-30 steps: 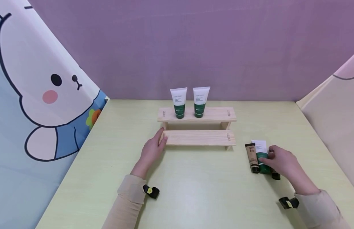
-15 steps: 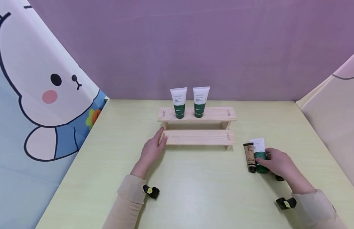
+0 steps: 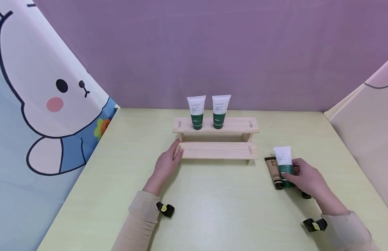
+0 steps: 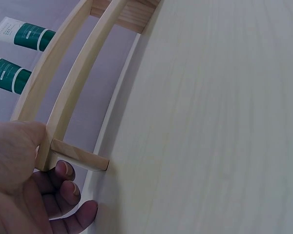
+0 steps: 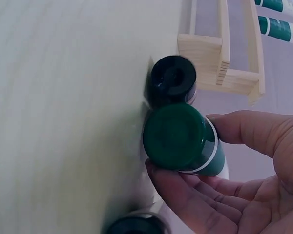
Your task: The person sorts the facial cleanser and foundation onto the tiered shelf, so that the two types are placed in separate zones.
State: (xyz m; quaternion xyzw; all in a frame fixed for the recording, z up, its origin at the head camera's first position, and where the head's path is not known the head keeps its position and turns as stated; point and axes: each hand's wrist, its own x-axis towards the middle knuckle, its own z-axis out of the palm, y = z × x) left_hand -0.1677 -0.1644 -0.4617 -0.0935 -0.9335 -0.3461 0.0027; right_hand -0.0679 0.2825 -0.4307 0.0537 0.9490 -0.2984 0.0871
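My right hand [image 3: 309,177] pinches a white squeeze tube [image 3: 284,166] with a green lower half, thumb on one side and fingers on the other. In the right wrist view its round green cap [image 5: 173,136] faces the camera. Just left of it lies a brown tube with a black cap [image 3: 273,172]. Another dark cap [image 3: 305,195] shows under my right hand, the rest of that tube hidden. My left hand [image 3: 166,164] grips the left end of a two-tier wooden shelf [image 3: 217,150]; in the left wrist view the fingers [image 4: 68,195] curl beneath the lower board.
Two matching green-and-white tubes [image 3: 197,111] stand cap down on the upper tier, left of its right end. The shelf sits on a pale wood table [image 3: 219,209]. A purple cloth [image 3: 212,52] hangs behind, and a cartoon-print cloth [image 3: 56,139] borders the left side.
The green-and-white tube in my right hand has shifted slightly up and left, its white end now tilted higher. The brown tube has slid a little left. The left hand stays put.
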